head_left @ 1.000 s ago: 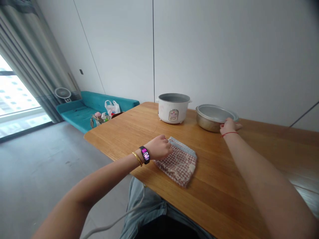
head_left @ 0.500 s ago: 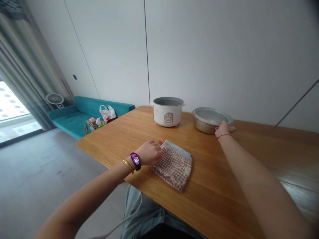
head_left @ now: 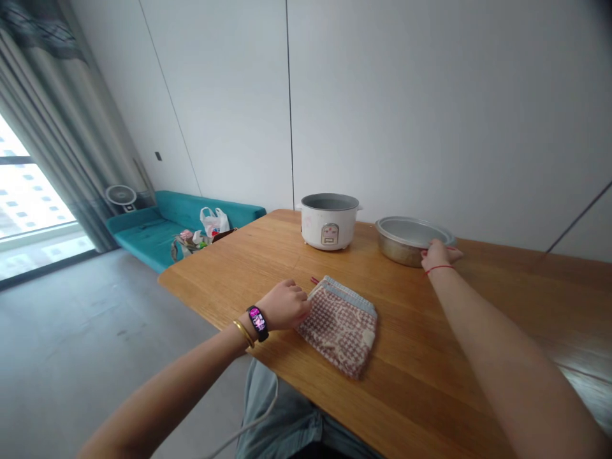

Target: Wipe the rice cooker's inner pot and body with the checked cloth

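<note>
My right hand [head_left: 438, 256] is closed on the near right rim of a round metal pot [head_left: 406, 248] that stands on the wooden table. Left of the pot sits a white rice cooker [head_left: 329, 223] with its top uncovered. A folded red-and-white patterned cloth [head_left: 340, 328] with a pale blue band lies near the front edge. At its left side rests my left hand [head_left: 287, 305], fingers curled; whether they pinch the cloth's edge is hidden.
The wooden table [head_left: 229, 274] meets a grey wall at the back. Beyond its left end are a teal sofa [head_left: 148, 233] with bags on it and a fan [head_left: 121, 195]. A pale cable [head_left: 258, 421] crosses my lap.
The view has shifted, so the whole scene sits slightly lower and further right. Both hands keep their places at the cloth and the pot rim.
</note>
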`<action>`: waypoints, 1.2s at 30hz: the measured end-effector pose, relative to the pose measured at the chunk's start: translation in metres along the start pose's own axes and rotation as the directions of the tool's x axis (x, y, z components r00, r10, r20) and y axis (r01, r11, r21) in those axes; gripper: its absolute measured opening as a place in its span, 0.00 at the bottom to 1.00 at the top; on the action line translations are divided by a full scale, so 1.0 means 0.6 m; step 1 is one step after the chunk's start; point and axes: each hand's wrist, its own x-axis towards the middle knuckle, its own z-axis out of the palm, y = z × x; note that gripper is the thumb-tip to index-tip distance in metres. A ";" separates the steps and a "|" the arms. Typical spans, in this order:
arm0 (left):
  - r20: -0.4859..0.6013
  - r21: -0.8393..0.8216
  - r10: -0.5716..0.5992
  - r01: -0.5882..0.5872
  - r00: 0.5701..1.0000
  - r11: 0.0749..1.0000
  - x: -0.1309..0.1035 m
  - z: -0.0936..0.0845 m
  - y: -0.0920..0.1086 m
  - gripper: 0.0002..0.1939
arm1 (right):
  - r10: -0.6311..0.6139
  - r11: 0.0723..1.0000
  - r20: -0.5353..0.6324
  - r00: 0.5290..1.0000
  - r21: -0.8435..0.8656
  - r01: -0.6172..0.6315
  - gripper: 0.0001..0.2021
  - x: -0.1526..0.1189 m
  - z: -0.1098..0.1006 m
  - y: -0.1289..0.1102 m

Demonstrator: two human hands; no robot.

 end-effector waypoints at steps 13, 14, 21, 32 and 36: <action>-0.026 -0.090 -0.043 0.041 0.999 0.995 -0.015 0.001 0.010 0.13 | -0.535 0.735 0.097 0.839 -0.438 0.518 0.27 -0.105 -0.001 0.001; -0.018 -0.100 -0.046 0.044 0.999 0.994 -0.011 0.001 0.010 0.13 | -0.625 0.542 0.344 0.701 -0.455 0.707 0.29 -0.136 0.018 0.003; -0.071 -0.233 -0.116 0.097 0.991 0.968 0.004 -0.018 0.021 0.13 | -0.356 -0.135 0.934 -0.045 -0.003 0.991 0.34 -0.315 0.188 -0.029; -0.114 -0.855 -0.774 0.336 0.623 0.396 0.009 0.015 -0.022 0.15 | -0.347 -0.012 0.930 -0.122 0.126 0.992 0.11 -0.358 0.082 0.015; 0.058 -0.988 -0.945 -0.115 0.323 -0.100 0.101 0.016 -0.085 0.20 | -0.415 -0.021 0.878 -0.240 0.254 0.967 0.12 -0.379 0.023 0.012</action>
